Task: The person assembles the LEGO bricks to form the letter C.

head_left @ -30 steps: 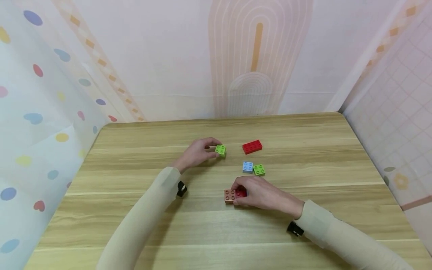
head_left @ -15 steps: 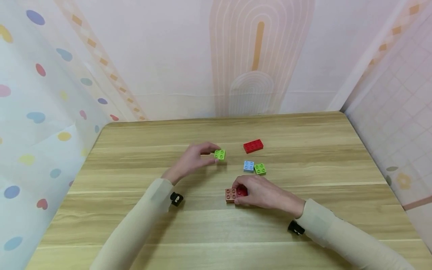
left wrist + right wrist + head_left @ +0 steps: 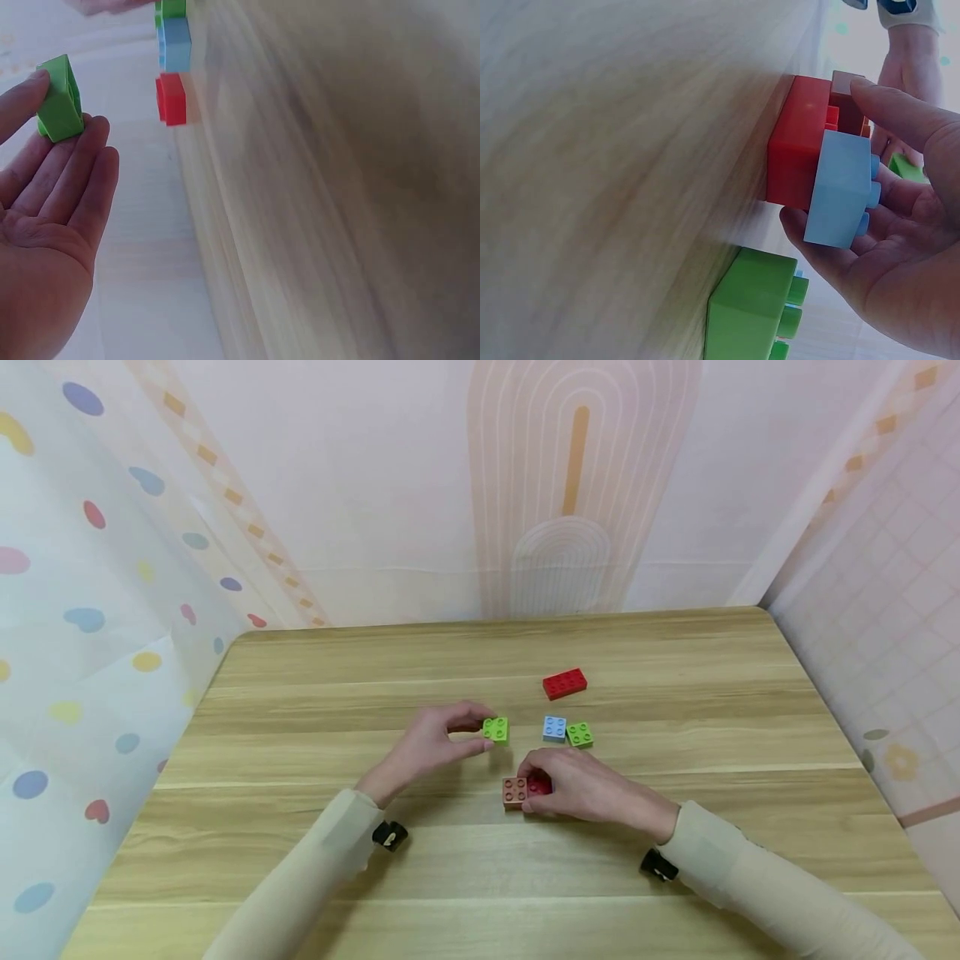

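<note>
Two hands are over a wood-grain surface (image 3: 315, 693) in the head view. The left hand (image 3: 423, 745) pinches a small green block (image 3: 496, 730), its fingers parted by that block alone, with a broad stretch of wood toward the surface's left edge. Nearer the person, the right hand (image 3: 581, 787) grips a stack whose brown block (image 3: 514, 790) and red base block (image 3: 537, 786) show; a narrow gap lies between the hands. Farther back, a loose blue block (image 3: 555, 729) sits right beside a second green block (image 3: 580, 735), and a long red block (image 3: 565, 683) lies apart, well short of the back edge.

In the left wrist view, the small green block is tilted between thumb and fingertips, off the wood.

In the right wrist view, the red base block rests on the surface, bearing the brown block at its far end and a stacked blue block (image 3: 841, 189) at its near end, thumb and fingers around them.
</note>
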